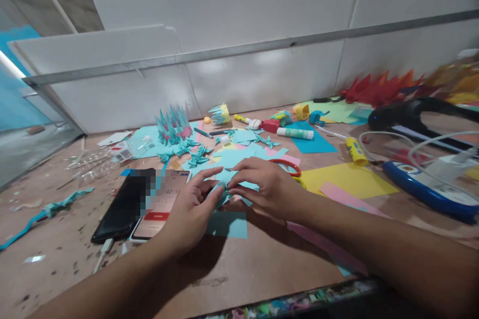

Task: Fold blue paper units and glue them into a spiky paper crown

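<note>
Between the two hands, low over the worktop (224, 274), is a small turquoise paper piece (221, 191). The left hand (194, 204) pinches it with thumb and fingers, and the right hand (267, 187) grips it with its fingertips from the other side; its exact fold is too small and covered to tell. Just below the hands lies a flat turquoise sheet (234, 225). Beside the left hand lie a white phone (149, 231) and, farther left, a black phone (116, 207). Scissors (290, 165) with red and yellow handles lie just behind the right hand, and a yellow sheet (352, 182) spreads to its right. Beyond the left hand stands a spiky turquoise paper cluster (174, 127).
</note>
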Motion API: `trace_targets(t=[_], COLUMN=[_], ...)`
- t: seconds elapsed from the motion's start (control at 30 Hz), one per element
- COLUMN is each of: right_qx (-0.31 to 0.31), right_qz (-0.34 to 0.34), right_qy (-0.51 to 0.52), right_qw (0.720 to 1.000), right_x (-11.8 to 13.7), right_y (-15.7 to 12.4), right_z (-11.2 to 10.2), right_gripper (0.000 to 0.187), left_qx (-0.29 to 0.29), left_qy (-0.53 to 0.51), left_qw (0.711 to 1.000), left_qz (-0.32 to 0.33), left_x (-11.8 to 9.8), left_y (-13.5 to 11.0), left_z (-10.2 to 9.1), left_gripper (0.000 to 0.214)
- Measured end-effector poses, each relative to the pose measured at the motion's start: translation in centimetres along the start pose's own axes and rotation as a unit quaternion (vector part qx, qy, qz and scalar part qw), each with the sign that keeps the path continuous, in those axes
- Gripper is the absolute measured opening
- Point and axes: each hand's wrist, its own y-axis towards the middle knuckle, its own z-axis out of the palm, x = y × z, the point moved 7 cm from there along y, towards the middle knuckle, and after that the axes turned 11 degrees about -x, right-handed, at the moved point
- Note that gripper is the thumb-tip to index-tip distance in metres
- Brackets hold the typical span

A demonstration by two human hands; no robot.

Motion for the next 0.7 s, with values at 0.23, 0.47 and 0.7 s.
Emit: trace_targets(t=[0.23,0.47,0.7], right_qx=[0.011,-0.013,-0.023], right_qz=[0.021,0.057,0.085], right_qy=[0.01,0.036,0.07], right_qw=[1.0,0.998,0.994], right_x=[-0.7,-0.7,-1.0], right_y=[-0.2,-0.1,-0.4], right_z=[0.3,0.0,0.0], right_gripper=[0.01,0.009,0.012], left_qx=[0.007,-0.042,-0.051], left_qy=[0.004,0.062,0.087], left_qw=[1.0,0.997,0.994], left_qz=[-0.001,0.028,0.038], left_x=[-0.2,-0.1,-0.4], left_y=[0.3,0.2,0.5], left_z=[0.1,-0.8,-1.2], left_gripper=[0.031,0.025,0.022])
